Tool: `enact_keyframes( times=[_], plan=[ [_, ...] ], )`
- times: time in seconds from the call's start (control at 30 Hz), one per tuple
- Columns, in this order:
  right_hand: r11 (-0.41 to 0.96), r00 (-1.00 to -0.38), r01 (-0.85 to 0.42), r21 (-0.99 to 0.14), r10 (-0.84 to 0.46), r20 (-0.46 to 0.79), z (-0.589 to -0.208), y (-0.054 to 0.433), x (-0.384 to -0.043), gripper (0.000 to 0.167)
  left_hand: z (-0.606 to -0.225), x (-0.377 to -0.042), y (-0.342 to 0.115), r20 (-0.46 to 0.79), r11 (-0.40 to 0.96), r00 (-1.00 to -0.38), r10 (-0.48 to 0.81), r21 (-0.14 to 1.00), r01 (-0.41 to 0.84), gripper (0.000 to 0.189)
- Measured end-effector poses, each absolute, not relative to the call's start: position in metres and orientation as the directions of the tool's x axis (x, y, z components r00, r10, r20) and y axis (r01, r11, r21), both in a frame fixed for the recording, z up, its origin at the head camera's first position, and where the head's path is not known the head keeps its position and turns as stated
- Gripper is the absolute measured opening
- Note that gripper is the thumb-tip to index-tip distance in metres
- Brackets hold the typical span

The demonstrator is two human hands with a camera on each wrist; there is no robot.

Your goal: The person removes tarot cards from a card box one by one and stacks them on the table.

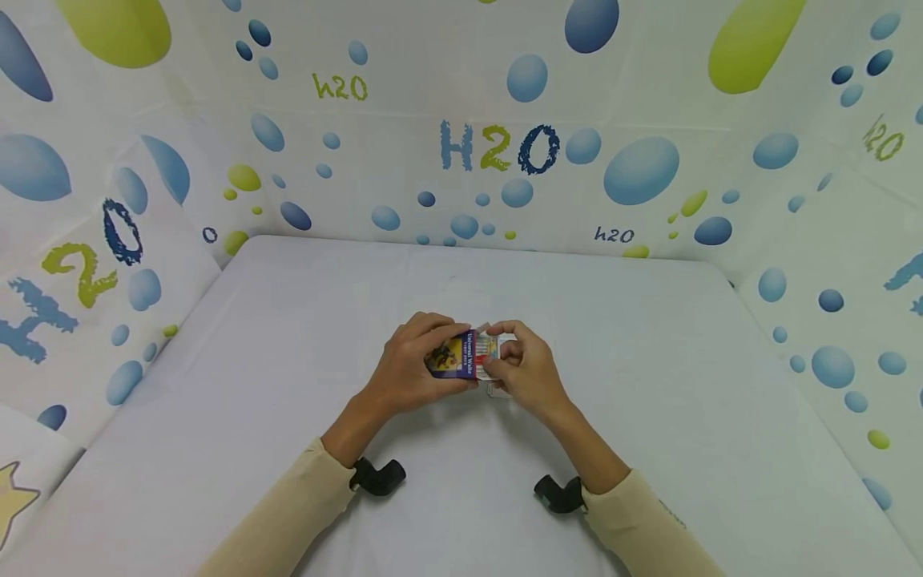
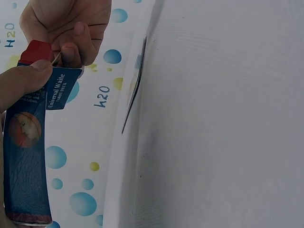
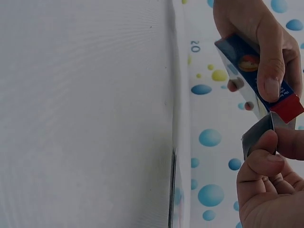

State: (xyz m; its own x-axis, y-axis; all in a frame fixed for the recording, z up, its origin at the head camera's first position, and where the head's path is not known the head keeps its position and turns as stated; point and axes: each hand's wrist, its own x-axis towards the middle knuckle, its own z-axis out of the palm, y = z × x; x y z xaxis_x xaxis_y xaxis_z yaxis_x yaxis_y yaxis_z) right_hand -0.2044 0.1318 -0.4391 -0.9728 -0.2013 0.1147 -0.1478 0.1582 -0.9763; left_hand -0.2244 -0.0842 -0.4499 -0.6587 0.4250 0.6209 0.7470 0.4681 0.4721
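A blue tarot deck box (image 1: pixel 450 358) with a red end is held above the table in the head view; its printed flap reads "Universal Waite". My left hand (image 1: pixel 411 365) grips the box by its sides, the thumb lying along one narrow side in the left wrist view. At the box's right end, my right hand (image 1: pixel 530 369) has its fingers curled and pinches the flap (image 3: pixel 259 135) between thumb and fingers. That end is partly hidden by the fingers, so what lies inside cannot be made out.
A small whitish printed thing (image 1: pixel 497 391) lies on the white-covered table (image 1: pixel 288 320) under my right hand. A thin dark edge (image 3: pixel 172 190) shows at the table surface in the right wrist view. Patterned sheets (image 1: pixel 497 80) stand behind and at both sides.
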Motion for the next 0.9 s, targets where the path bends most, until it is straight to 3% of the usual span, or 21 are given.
enact_keyframes(
  times=[0.9],
  plan=[
    [0.128,-0.98,-0.106,-0.986,-0.18,0.082,-0.4434,0.14,-0.2111,0.042,-0.4512,-0.2278,-0.0881,0.629,0.45,-0.662,0.407,0.493,0.745,0.074]
  ],
)
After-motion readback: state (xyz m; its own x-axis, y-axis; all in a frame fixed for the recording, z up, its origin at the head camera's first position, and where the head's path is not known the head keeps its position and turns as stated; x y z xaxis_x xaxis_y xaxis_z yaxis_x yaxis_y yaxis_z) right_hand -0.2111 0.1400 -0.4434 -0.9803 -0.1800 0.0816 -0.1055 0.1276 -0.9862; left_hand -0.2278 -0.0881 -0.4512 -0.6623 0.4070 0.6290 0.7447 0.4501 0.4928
